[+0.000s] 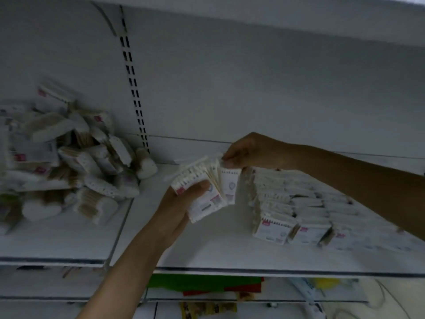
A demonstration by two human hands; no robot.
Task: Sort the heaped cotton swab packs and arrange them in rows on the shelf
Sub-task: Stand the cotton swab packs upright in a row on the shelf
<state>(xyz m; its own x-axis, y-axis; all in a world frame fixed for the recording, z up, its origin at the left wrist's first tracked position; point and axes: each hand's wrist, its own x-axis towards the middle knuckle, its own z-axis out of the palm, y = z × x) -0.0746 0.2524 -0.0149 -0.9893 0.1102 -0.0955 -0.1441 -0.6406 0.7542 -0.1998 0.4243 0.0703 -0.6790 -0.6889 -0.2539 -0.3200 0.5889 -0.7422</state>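
A loose heap of cotton swab packs [69, 155] lies on the left part of the white shelf [207, 249]. On the right part, packs stand in neat rows [296, 208] running back from the front edge. My left hand [177, 212] grips a fanned bunch of several packs [202, 192] from below, above the middle of the shelf. My right hand [250, 150] reaches in from the right and pinches the top edge of one pack [228, 178] at the right end of that bunch.
The shelf above [276, 17] overhangs close overhead. A slotted upright [134, 88] runs down the back wall beside the heap. Below the shelf edge lie green and red items [207, 285] and a yellow item [326, 284]. Bare shelf shows between heap and rows.
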